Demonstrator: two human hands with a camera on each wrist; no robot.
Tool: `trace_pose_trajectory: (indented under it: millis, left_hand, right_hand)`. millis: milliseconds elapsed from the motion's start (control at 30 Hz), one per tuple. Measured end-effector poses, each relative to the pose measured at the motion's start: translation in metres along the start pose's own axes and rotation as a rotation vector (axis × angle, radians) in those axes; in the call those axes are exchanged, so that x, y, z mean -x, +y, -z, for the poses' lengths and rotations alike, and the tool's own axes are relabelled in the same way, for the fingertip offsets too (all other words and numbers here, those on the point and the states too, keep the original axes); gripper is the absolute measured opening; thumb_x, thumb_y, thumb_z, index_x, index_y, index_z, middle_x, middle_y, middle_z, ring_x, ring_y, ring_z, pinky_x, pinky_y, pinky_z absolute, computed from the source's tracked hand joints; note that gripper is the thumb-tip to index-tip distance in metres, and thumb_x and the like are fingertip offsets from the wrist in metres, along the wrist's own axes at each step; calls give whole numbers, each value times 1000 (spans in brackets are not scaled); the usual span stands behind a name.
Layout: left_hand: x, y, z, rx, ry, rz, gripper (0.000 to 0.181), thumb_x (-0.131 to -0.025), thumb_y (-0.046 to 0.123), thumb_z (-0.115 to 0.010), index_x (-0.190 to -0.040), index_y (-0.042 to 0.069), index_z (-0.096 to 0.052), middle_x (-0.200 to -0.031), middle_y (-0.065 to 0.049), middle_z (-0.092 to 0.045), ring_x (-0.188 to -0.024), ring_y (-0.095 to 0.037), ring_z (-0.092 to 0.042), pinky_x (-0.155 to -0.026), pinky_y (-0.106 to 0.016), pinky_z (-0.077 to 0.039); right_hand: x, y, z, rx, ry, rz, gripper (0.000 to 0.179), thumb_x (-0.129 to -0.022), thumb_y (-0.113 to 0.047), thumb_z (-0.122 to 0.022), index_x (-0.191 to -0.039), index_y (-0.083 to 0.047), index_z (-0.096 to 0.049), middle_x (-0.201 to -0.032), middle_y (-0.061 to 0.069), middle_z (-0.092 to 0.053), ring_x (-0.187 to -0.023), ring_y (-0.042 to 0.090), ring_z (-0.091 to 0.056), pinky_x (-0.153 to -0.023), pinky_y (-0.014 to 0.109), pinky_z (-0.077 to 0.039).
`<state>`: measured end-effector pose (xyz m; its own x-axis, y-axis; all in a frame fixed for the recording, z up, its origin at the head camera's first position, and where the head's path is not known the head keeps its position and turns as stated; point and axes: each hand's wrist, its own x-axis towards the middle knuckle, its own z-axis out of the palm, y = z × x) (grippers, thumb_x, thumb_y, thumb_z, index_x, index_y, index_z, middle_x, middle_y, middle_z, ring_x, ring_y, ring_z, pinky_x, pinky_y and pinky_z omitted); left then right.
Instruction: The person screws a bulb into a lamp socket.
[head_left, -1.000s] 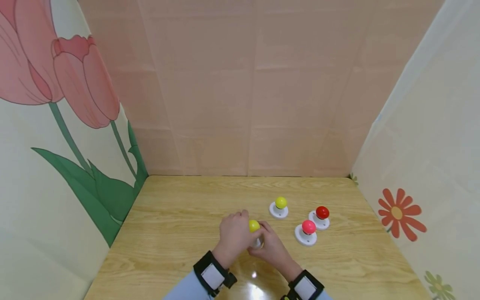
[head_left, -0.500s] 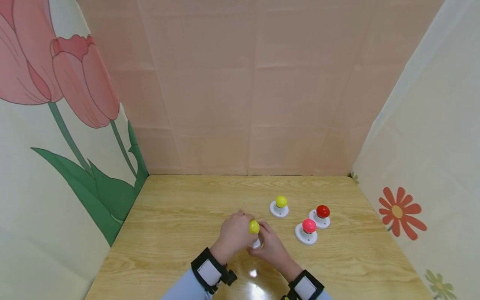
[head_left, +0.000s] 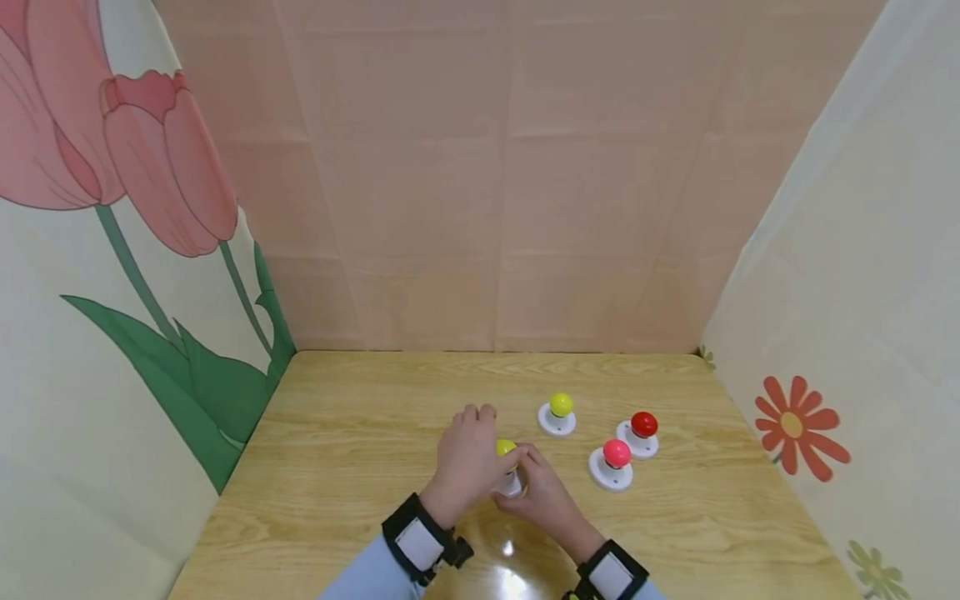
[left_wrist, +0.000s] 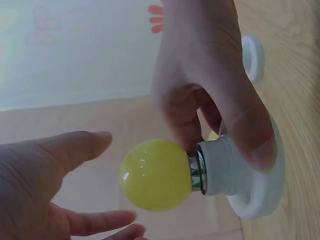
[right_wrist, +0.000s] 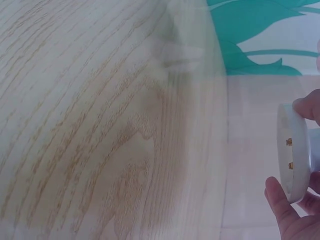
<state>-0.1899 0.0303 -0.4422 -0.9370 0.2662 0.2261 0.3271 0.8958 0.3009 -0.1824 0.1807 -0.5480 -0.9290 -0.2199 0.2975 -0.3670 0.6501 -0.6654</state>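
Note:
A yellow light bulb (left_wrist: pixel 156 175) with a shiny metal neck sits in a white lamp socket (left_wrist: pixel 219 170). My right hand (head_left: pixel 546 498) grips the socket, its thumb across the side in the left wrist view. In the right wrist view the socket's round base (right_wrist: pixel 293 152) shows its underside with small brass-coloured parts, held off the table. My left hand (head_left: pixel 467 458) is around the bulb; in the left wrist view its thumb and fingers are spread on two sides of the bulb, with a gap between them and the glass.
To the right on the wooden table (head_left: pixel 360 417) stand another yellow bulb (head_left: pixel 561 405), a red bulb (head_left: pixel 643 424) and a pink bulb (head_left: pixel 617 453), each in a white round socket. Printed cloth walls (head_left: pixel 495 183) border the table at the back and sides.
My left hand has turned at the bulb and its fingers have spread and lifted a little. The right hand keeps its grip on the socket in nearly the same place.

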Motion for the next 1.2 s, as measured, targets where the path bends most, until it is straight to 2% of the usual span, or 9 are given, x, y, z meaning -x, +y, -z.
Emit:
trace_pose_trajectory:
  millis: [67, 133, 333, 567, 667, 767, 900, 1067, 1200]
  left_hand:
    - [1, 0, -1, -41, -15, 24, 67, -76, 66, -67, -107, 7, -65, -88, -6, -61, -72, -17, -57, -51, -28, -46]
    - [1, 0, -2, -58, -36, 48, 64, -75, 68, -67, -98, 8, -66, -76, -3, -58, -61, -14, -53, -45, -26, -40]
    - [2, 0, -5, -55, -45, 55, 62, -75, 68, -66, -91, 9, -66, -66, 1, -54, -53, -11, -47, -40, -23, -35]
    - [2, 1, -2, 16, -127, 63, 44, -79, 52, -72, -94, 10, -69, -76, 0, -57, -61, -11, -50, -46, -25, -41]
    - [1, 0, 0, 49, -168, 53, 36, -77, 39, -76, -99, 12, -71, -84, -1, -59, -67, -12, -51, -50, -27, -44]
    - [1, 0, 1, 74, -189, 41, 38, -74, 33, -78, -104, 12, -71, -90, -3, -60, -72, -13, -52, -52, -27, -45]
    - [1, -1, 0, 89, -171, 29, 47, -76, 38, -76, -114, 10, -68, -98, -6, -61, -76, -15, -54, -54, -28, -47]
    - [0, 0, 0, 89, -108, 54, 74, -78, 57, -70, -130, 6, -56, -113, -14, -61, -87, -22, -60, -57, -34, -52]
    - [1, 0, 1, 23, -71, 58, 75, -76, 65, -68, -120, 4, -59, -102, -11, -62, -81, -20, -59, -54, -31, -50]
  right_hand:
    - [-1, 1, -1, 8, 5, 6, 55, -66, -21, -86, -114, -9, -61, -120, 3, -56, -107, 19, -59, -94, 41, -50]
    - [-1, 1, -1, 13, 14, 13, 56, -65, -21, -86, -114, -9, -62, -120, 1, -56, -107, 18, -59, -93, 40, -51]
    - [-2, 3, -2, 3, 12, 38, 54, -65, -19, -86, -113, -7, -63, -121, 4, -57, -106, 20, -60, -92, 41, -51]
    - [-2, 4, -2, -33, -22, -8, 59, -68, -20, -85, -121, -9, -61, -125, 1, -54, -111, 19, -57, -95, 42, -50]
    - [-2, 4, -3, -28, -8, 25, 63, -67, -19, -85, -123, -7, -61, -124, 3, -56, -111, 19, -58, -94, 42, -50]
    - [-2, 4, -4, -22, 9, 60, 63, -65, -18, -86, -122, -5, -61, -124, 5, -57, -110, 20, -58, -94, 42, -50]
    - [-3, 5, -5, -23, 5, 53, 62, -65, -18, -86, -120, -5, -62, -124, 6, -56, -110, 21, -58, -94, 43, -50]
    - [-2, 3, -4, -33, -21, 1, 55, -67, -19, -86, -116, -10, -61, -124, 4, -55, -109, 21, -58, -93, 43, -51]
    - [-2, 2, -3, -20, -19, 5, 54, -67, -19, -86, -115, -11, -60, -123, 4, -55, -108, 20, -59, -91, 42, -52]
